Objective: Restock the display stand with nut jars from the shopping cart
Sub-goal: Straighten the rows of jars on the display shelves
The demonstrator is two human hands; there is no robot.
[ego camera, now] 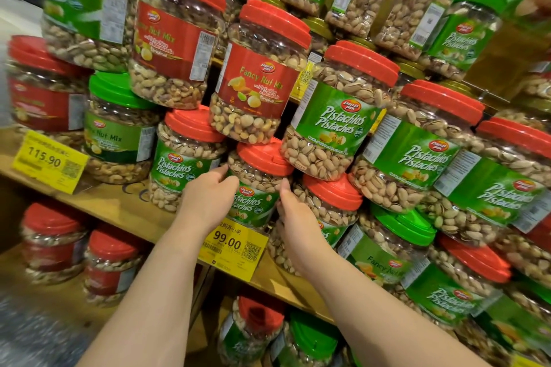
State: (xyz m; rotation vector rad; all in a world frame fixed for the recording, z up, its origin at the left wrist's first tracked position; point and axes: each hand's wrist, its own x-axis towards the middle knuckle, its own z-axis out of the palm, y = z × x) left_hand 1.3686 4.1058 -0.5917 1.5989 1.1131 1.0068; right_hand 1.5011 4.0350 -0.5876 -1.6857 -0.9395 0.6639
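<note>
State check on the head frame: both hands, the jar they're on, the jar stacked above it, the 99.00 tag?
left hand: fingers curled on the jar's left side, gripping
right hand: fingers pressed along the jar's right side
pistachio jar: red lid on, on the shelf edge, held between both hands
Fancy Nut Mix jar: lid on, tilted, stacked above
99.00 price tag: fixed to the shelf edge, readable

Bright even light, blurred warped edges
</note>
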